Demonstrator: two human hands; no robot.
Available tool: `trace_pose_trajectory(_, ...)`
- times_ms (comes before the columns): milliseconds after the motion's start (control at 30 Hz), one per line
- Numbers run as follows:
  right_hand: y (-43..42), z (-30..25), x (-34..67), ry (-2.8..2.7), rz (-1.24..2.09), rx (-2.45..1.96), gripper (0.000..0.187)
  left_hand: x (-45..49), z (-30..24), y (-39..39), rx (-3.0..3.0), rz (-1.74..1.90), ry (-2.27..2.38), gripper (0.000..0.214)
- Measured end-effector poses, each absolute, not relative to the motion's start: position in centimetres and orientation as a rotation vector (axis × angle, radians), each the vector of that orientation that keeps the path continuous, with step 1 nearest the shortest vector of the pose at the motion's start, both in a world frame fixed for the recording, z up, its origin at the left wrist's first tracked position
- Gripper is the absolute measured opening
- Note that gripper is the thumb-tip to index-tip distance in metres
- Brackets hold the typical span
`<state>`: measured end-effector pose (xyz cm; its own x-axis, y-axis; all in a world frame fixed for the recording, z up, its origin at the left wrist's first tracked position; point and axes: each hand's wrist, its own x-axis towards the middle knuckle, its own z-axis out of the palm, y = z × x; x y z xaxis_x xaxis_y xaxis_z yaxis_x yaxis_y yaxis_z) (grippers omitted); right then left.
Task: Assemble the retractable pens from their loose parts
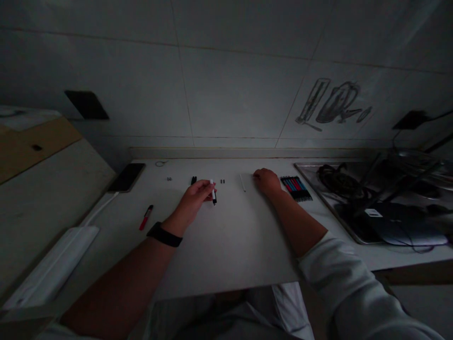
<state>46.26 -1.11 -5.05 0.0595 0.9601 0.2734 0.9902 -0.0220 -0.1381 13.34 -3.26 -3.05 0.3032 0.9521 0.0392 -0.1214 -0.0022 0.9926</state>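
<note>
My left hand (pixel 196 197), with a black band on the wrist, pinches a white pen barrel with a black tip (pixel 213 192) just above the white counter (pixel 226 245). My right hand (pixel 268 182) rests curled on the counter further right, fingers closed; what it holds, if anything, is hidden. A thin white refill (pixel 242 182) lies between the hands. Small black pen parts (pixel 222 181) and a black cap (pixel 193 180) lie near the back. A row of several coloured pens (pixel 296 187) lies just right of my right hand.
A red pen (pixel 146 217) lies at the left. A dark phone (pixel 127 177) with a white cable sits at the back left beside a white long object (pixel 53 267). A metal sink (pixel 375 203) holding cables and a dark device is at the right.
</note>
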Motion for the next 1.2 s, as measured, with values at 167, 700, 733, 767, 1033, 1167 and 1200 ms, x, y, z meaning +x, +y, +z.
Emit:
trace_pose_trajectory(167, -1.7, -4.6, 45.5, -1.868, -0.117, -1.980, 0.029, 13.4, -2.9, -3.4, 1.311, 1.041, 0.888, 0.041)
trace_pose_trajectory(700, -3.9, -3.0, 40.3, -1.453, 0.768, -1.331, 0.018, 13.7, -3.7, -3.3, 1.539, 1.006, 0.853, 0.038)
trace_pose_trajectory(733, -4.2, -2.8, 39.7, -1.436, 0.831, -1.254, 0.022, 13.7, -3.8, -3.4, 1.568, 1.012, 0.844, 0.036)
trace_pose_trajectory(767, -4.5, -2.5, 39.0, -1.429, 0.885, -1.185, 0.026, 13.8, -3.8, -3.5, 1.593, 1.016, 0.839, 0.035)
trace_pose_trajectory(1033, -7.0, -1.6, 35.2, -1.454, 0.987, -1.002, 0.029, 14.0, -2.8, -4.7, 1.777, 0.983, 0.823, 0.023)
trace_pose_trajectory(1167, -7.3, -1.8, 34.8, -1.491, 0.962, -1.003, 0.027, 14.0, -2.7, -4.8, 1.803, 0.979, 0.808, 0.021)
trace_pose_trajectory(1200, -7.3, -1.8, 34.7, -1.512, 0.944, -1.005, 0.026, 14.0, -2.8, -4.8, 1.799, 0.976, 0.812, 0.021)
